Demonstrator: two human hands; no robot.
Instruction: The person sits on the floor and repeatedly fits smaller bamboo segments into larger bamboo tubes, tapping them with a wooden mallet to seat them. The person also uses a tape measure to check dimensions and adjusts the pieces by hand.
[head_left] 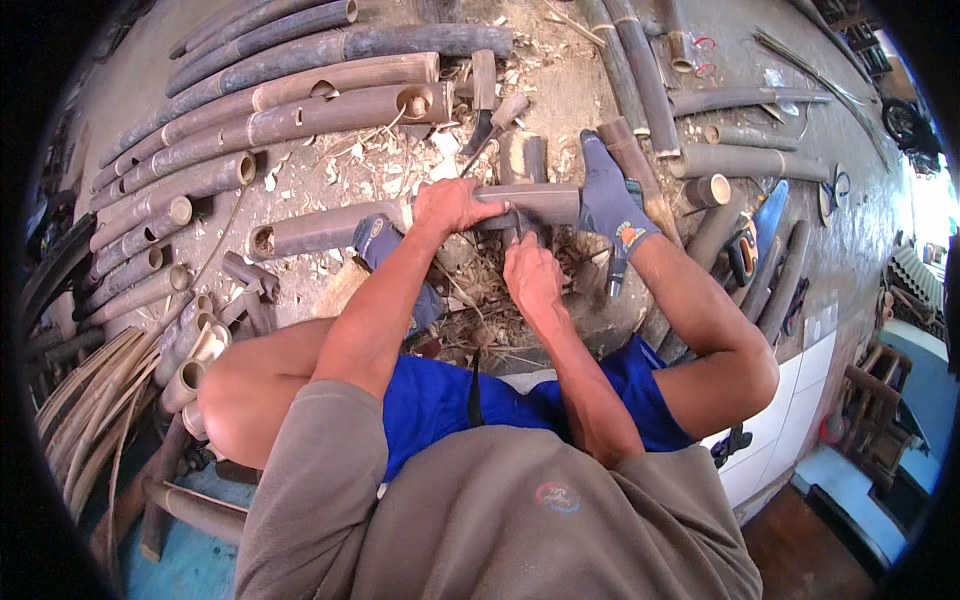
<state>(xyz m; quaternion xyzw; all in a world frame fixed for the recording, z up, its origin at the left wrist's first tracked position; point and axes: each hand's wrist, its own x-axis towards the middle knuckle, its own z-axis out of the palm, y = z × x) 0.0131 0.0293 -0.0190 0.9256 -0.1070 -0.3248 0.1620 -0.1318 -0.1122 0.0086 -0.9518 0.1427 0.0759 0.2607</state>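
A long brown bamboo pole (330,228) lies crosswise in front of me, with an opening cut near its left end. My left hand (452,208) is closed over its middle, thumb stretched to the right along the tube. Just right of that thumb, my right hand (533,268) is closed around a thin dark-bladed knife (517,220); its tip meets the bamboo and its handle is hidden in my fist. My feet, in grey-blue socks, rest against the pole, the right sock (608,190) at its right end and the left sock (375,240) nearer the middle.
Several bamboo poles (300,120) lie stacked at the left, some with cut holes. A hammer-like tool (484,85) and a wooden-handled tool (510,110) lie beyond the pole among pale shavings. At the right are more bamboo lengths (750,162) and a saw (745,250) with an orange-black handle.
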